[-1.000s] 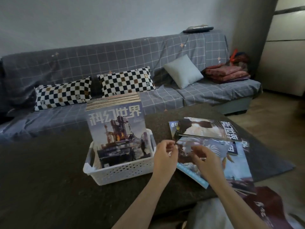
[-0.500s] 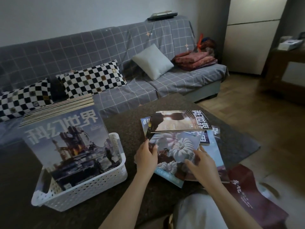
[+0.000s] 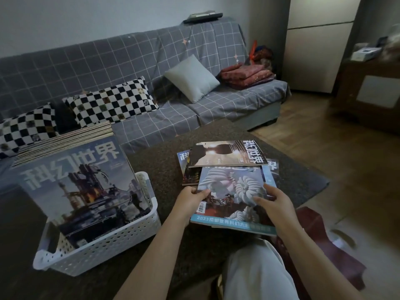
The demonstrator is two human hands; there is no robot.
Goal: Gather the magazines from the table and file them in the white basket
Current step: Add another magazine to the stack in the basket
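Observation:
A white perforated basket (image 3: 121,241) stands at the left of the dark table (image 3: 155,161), packed with several upright magazines (image 3: 82,185). To its right lies a loose pile of magazines (image 3: 227,156). The nearest one, with white spiral shapes on its cover (image 3: 233,187), is held at both sides: my left hand (image 3: 190,200) grips its left edge, thumb on the cover, and my right hand (image 3: 275,204) grips its right edge with fingers on top. A teal-edged magazine (image 3: 229,224) lies under it.
A grey checked sofa (image 3: 194,109) with checkered pillows (image 3: 112,102), a grey cushion and folded red blankets (image 3: 246,74) runs behind the table. A dark red bag (image 3: 320,241) lies on the floor at my right. A wooden cabinet (image 3: 368,94) stands far right.
My view has swung right, so the basket sits further left. Both hands have settled onto the edges of the spiral-cover magazine, which has slid toward me out from under the dark one.

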